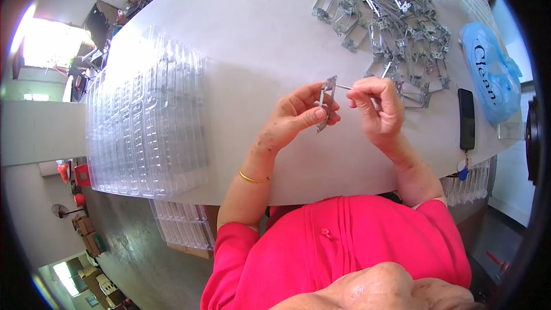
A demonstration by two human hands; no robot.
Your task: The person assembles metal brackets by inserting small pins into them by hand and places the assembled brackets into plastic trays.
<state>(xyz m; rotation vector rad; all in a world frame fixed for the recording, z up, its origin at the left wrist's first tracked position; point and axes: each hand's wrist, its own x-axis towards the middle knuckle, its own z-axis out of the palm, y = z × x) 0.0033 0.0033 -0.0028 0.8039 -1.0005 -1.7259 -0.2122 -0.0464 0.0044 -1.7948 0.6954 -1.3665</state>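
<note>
My left hand (pixel 293 116) is closed round a small grey metal bracket (pixel 328 105), held upright above the white table with its narrow side toward me. To its right, my right hand (pixel 377 108) is raised with fingers and thumb pinched together. A thin metal rod (pixel 344 86) runs from the bracket's upper part to these fingertips. Whether the rod is fixed to the bracket or separate, I cannot tell. Beyond my right hand lies a loose pile of similar metal brackets (pixel 396 20), tangled over one another.
Stacked clear plastic trays (pixel 146 120) stand on the left of the white table (pixel 247 34). On the right are a black phone (pixel 466 119) and a blue plastic bag (pixel 489 74) printed "Clean". More trays (pixel 182 224) sit below the table's front edge.
</note>
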